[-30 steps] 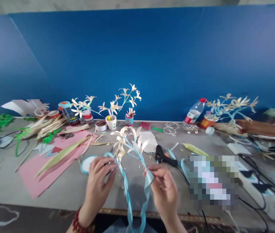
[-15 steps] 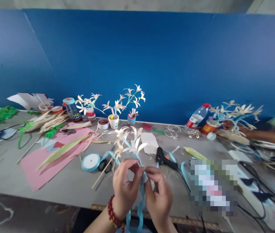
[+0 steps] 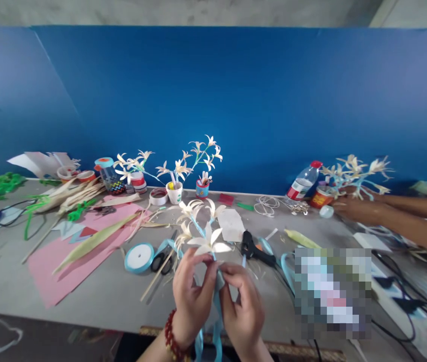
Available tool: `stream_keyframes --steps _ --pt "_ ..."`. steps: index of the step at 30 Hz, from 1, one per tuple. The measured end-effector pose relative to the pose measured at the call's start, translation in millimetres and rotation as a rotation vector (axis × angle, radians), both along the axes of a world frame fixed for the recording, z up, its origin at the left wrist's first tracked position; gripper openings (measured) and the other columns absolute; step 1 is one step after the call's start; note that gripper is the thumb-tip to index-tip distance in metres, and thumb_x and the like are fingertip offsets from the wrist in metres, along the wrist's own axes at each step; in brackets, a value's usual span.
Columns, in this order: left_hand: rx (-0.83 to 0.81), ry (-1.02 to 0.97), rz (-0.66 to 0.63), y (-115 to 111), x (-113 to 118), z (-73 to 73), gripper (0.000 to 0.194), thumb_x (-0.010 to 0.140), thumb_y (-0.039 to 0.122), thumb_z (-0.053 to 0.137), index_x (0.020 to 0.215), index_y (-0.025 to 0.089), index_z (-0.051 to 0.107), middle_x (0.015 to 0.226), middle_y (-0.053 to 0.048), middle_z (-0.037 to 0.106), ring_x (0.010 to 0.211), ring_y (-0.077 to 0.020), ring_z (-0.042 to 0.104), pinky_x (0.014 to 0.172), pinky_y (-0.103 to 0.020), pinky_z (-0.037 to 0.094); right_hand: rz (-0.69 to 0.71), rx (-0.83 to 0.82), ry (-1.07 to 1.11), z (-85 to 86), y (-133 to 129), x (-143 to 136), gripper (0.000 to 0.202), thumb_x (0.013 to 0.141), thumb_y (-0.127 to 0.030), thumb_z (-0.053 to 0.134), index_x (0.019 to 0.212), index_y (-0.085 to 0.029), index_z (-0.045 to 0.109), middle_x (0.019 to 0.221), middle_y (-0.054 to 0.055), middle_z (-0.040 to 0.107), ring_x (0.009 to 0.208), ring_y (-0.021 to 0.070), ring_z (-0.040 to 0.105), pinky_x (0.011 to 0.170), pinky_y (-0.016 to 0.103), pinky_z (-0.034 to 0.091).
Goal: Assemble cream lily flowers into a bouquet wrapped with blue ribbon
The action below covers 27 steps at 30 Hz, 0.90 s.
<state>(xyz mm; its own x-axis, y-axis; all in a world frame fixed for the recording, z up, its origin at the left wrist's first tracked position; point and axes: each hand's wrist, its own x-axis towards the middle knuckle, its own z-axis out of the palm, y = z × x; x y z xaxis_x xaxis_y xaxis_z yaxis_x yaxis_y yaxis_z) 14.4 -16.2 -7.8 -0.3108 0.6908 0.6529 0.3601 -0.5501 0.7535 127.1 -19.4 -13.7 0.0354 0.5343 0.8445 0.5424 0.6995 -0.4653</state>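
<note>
My left hand, with a red bead bracelet at the wrist, pinches the stem just below a spray of cream artificial flowers. Close beside it, my right hand is closed on a light blue ribbon at the stem. The ribbon hangs down between the hands toward my lap. The fingertips of both hands nearly meet, and they partly hide where ribbon and stem come together. Left of my hands lie a spool of blue ribbon, black scissors and a thin wooden stick.
A black glue gun lies right of my hands. Pink paper with a corn husk is at left. Flowers stand in a paper cup by the wall. At right, another person's arms reach toward a red tin and more flowers.
The flower spray in my hands has tilted, its front bloom now lower and facing me. At right, the other person's arms have come further in over the table, and the flowers there have shifted.
</note>
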Motion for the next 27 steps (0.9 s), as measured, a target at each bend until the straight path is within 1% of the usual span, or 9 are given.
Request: stream_keyframes --steps 3,5,9,12,15,17,21,24,27 --pt "0.020 -0.049 -0.010 1.5 -0.7 -10.4 0.010 0.087 0.013 0.066 0.094 0.020 0.065 0.087 -0.004 0.069 0.080 -0.0188 0.068 0.072 -0.028 0.055 0.007 -0.005 0.008 3.1 -0.3 -0.7 0.018 0.088 -0.004 0.052 0.089 -0.021 0.058 0.087 0.007 0.074 0.084 0.0180 0.074 0.077 0.026 0.060" --pt "0.046 -0.050 -0.033 2.5 -2.2 -12.3 0.008 0.086 0.013 0.065 0.091 0.020 0.065 0.085 -0.004 0.069 0.076 -0.0184 0.068 0.069 -0.027 0.055 0.013 -0.008 0.018 4.7 -0.6 -0.5 0.019 0.088 -0.004 0.052 0.089 -0.021 0.058 0.087 0.006 0.074 0.082 0.0174 0.074 0.076 0.025 0.060" --pt "0.152 0.039 -0.085 3.6 -5.5 -4.1 0.013 0.086 0.009 0.063 0.091 0.021 0.063 0.086 -0.004 0.068 0.078 -0.0180 0.066 0.073 -0.029 0.054 0.013 -0.034 0.016 6.1 -1.4 1.1 0.015 0.089 -0.007 0.053 0.089 -0.021 0.059 0.086 0.006 0.074 0.079 0.0176 0.074 0.073 0.025 0.060" --pt "0.137 0.067 -0.114 3.8 -6.4 3.2 0.015 0.087 0.007 0.060 0.091 0.021 0.062 0.085 -0.002 0.066 0.077 -0.0163 0.064 0.072 -0.027 0.053 0.022 -0.035 0.015 5.6 -1.7 1.9 0.016 0.089 -0.007 0.053 0.088 -0.021 0.059 0.086 0.006 0.074 0.079 0.0179 0.074 0.073 0.025 0.060" --pt "0.118 0.101 -0.091 4.2 -5.6 6.2 0.019 0.088 0.004 0.059 0.096 0.021 0.062 0.087 -0.002 0.067 0.081 -0.0166 0.064 0.074 -0.027 0.053 0.031 -0.034 0.032 3.5 -1.1 2.5 0.018 0.087 -0.004 0.054 0.089 -0.021 0.059 0.088 0.007 0.074 0.083 0.0184 0.074 0.077 0.027 0.060" --pt "0.113 0.106 -0.072 4.8 -4.5 6.9 0.021 0.088 0.004 0.059 0.099 0.021 0.062 0.089 -0.003 0.067 0.084 -0.0169 0.064 0.076 -0.027 0.053 0.064 -0.065 0.072 1.0 -0.1 3.0 0.018 0.087 -0.004 0.054 0.090 -0.022 0.059 0.090 0.007 0.075 0.085 0.0181 0.074 0.077 0.026 0.060" --pt "0.108 0.089 -0.083 6.1 -2.5 8.9 0.021 0.089 0.005 0.059 0.101 0.021 0.063 0.089 -0.003 0.065 0.083 -0.0161 0.064 0.075 -0.027 0.053 0.162 -0.172 0.192 -4.6 1.6 3.2 0.019 0.089 -0.005 0.052 0.091 -0.022 0.060 0.094 0.007 0.074 0.088 0.0175 0.073 0.077 0.026 0.060" --pt "0.074 0.055 -0.093 5.3 0.3 10.1 0.020 0.090 0.007 0.060 0.103 0.022 0.063 0.089 -0.003 0.065 0.082 -0.0159 0.063 0.074 -0.026 0.052 0.184 -0.199 0.266 -5.6 2.4 2.0 0.018 0.089 -0.006 0.053 0.090 -0.022 0.061 0.094 0.007 0.073 0.089 0.0174 0.073 0.077 0.026 0.060" --pt "0.033 -0.099 -0.134 3.4 5.4 9.1 0.013 0.092 0.010 0.058 0.097 0.022 0.060 0.085 -0.001 0.061 0.077 -0.0147 0.062 0.071 -0.026 0.053 0.202 -0.229 0.330 -2.5 3.2 0.5 0.015 0.089 -0.008 0.057 0.086 -0.022 0.062 0.091 0.006 0.074 0.087 0.0173 0.073 0.072 0.023 0.060"
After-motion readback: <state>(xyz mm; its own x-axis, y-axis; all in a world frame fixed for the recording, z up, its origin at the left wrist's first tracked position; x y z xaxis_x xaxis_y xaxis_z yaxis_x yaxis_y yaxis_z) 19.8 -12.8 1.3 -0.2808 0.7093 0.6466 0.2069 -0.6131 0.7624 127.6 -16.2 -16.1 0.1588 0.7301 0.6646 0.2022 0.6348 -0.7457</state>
